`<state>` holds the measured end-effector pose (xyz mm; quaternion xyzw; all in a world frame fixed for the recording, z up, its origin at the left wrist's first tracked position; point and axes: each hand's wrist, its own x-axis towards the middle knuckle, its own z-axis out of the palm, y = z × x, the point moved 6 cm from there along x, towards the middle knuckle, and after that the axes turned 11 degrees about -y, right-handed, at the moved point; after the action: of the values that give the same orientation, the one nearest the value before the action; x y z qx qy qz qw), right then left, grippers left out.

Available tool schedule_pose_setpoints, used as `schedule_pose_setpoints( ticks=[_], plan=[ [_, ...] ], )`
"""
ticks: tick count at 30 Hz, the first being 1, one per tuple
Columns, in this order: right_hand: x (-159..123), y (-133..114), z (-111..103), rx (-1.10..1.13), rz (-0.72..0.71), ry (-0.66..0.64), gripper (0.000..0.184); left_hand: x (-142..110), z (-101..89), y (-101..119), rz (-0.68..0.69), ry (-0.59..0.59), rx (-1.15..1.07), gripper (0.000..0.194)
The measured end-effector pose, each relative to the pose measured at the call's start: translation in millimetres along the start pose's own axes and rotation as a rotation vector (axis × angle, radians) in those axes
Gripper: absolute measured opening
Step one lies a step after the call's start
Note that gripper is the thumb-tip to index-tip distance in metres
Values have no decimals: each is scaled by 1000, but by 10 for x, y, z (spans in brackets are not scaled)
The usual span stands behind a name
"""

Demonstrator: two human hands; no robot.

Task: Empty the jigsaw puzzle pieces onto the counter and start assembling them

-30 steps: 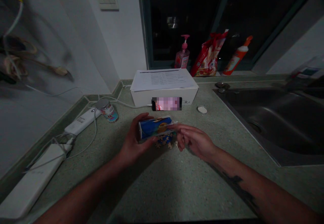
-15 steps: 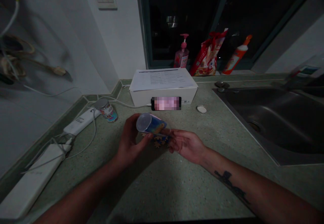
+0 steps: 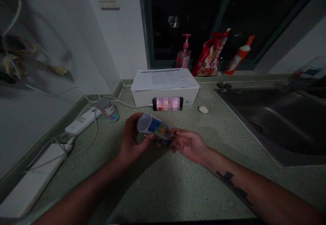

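Observation:
My left hand (image 3: 133,135) is wrapped round a clear plastic jar (image 3: 152,125) with a blue picture inside. The jar is tilted, its round base up towards the left and its other end down to the right. At that lower end are the curled fingers of my right hand (image 3: 189,145), palm partly up; what they grip, if anything, is hidden. Beneath the jar, jigsaw pieces (image 3: 159,144) lie in a small pile on the counter, partly covered by the jar and hands. A round lid (image 3: 203,110) lies flat beyond my right hand.
A second jar (image 3: 110,111) stands left beside a power strip (image 3: 81,120) and cables. Behind, a phone (image 3: 167,104) leans on a white box (image 3: 142,97) topped with paper. The sink (image 3: 275,123) is on the right, with bottles and a red bag (image 3: 210,55) along the windowsill.
The jar has tipped from lying nearly level to base-up, its far end turned down. My right hand has moved slightly left and turned palm upward at that end.

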<state>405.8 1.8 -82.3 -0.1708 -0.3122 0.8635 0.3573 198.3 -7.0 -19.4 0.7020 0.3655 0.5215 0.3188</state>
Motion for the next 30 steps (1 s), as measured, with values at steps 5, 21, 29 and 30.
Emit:
schedule_pose_setpoints(
  ticks=[5, 21, 29, 30],
  plan=[
    [-4, -87, 26, 3, -58, 1, 24, -51, 60, -66, 34, -33, 122, 73],
    [-89, -417, -152, -542, -307, 215, 30, -19, 164, -52, 35, -210, 397, 55],
    [-86, -354, -155, -717, -215, 145, 32, -45, 189, 95, 277, -177, 595, 70],
    [-81, -343, -153, -718, -202, 134, 31, -48, 188, 104, 296, -178, 606, 71]
  ],
)
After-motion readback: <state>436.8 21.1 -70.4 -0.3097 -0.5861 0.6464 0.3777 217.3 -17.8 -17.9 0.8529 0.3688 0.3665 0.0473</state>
